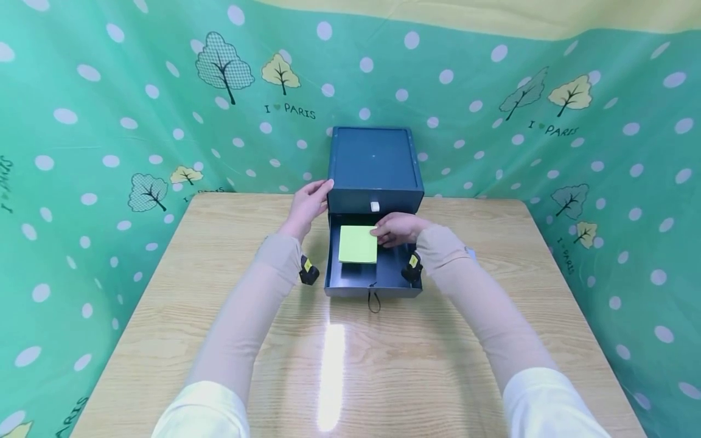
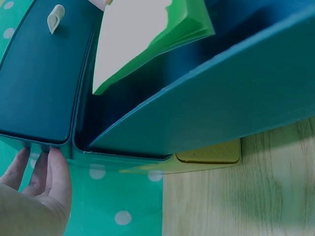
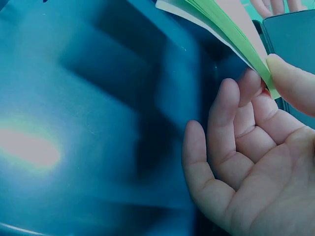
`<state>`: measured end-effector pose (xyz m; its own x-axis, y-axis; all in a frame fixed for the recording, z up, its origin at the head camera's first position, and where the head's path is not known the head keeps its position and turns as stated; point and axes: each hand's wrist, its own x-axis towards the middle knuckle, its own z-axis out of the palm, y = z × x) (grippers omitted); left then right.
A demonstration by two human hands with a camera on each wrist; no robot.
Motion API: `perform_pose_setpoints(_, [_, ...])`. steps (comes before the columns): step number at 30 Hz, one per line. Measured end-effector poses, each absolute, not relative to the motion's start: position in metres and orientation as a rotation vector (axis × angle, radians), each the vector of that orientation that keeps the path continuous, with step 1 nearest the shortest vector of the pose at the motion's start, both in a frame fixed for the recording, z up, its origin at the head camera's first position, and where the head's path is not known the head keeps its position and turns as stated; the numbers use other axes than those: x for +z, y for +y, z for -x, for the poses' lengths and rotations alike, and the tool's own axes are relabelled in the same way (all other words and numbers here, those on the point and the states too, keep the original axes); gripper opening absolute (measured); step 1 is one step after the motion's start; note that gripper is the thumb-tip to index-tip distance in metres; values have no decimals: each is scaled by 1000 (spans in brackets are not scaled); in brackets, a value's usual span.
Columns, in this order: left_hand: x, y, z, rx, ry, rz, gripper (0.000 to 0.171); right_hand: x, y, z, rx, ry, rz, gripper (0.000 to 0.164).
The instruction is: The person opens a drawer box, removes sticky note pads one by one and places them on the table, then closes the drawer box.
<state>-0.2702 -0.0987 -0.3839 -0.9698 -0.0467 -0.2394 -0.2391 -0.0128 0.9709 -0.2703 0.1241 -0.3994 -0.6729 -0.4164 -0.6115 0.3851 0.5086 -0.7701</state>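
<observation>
A small dark blue drawer cabinet (image 1: 374,159) stands at the back of the table, its lower drawer (image 1: 397,281) pulled out toward me. Between thumb and fingers my right hand (image 1: 401,229) pinches the edge of a yellow-green sticky note pad (image 1: 358,244). In the right wrist view the pad (image 3: 216,24) is tilted above the drawer floor, its thin sheets showing along the side. My left hand (image 1: 308,205) is at the cabinet's left side. In the left wrist view its fingertips (image 2: 56,160) touch the wall beside the upper drawer front (image 2: 39,78).
The upper drawer is closed and has a white tab (image 1: 375,207). A dark cord loop (image 1: 374,302) hangs from the lower drawer's front. Wood-grained table (image 1: 219,292) surrounds the cabinet, and a green dotted cloth (image 1: 372,79) hangs close behind it.
</observation>
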Motion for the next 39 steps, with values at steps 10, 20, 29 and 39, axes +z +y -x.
perform_pose_setpoints(10, [-384, -99, 271, 2128, 2105, 302, 54, -395, 129, 268, -1325, 1907, 32, 21])
perform_pose_setpoints(20, [-384, -96, 272, 2142, 2084, 303, 55, -386, 132, 261, -1313, 1895, 47, 17])
perform_pose_setpoints(29, [-389, -100, 265, 2159, 2072, 315, 55, -382, 134, 251, -1347, 1880, 66, 17])
perform_pose_setpoints(39, [-385, -99, 266, 2168, 2086, 293, 53, -373, 141, 252, -1313, 1936, 82, 13])
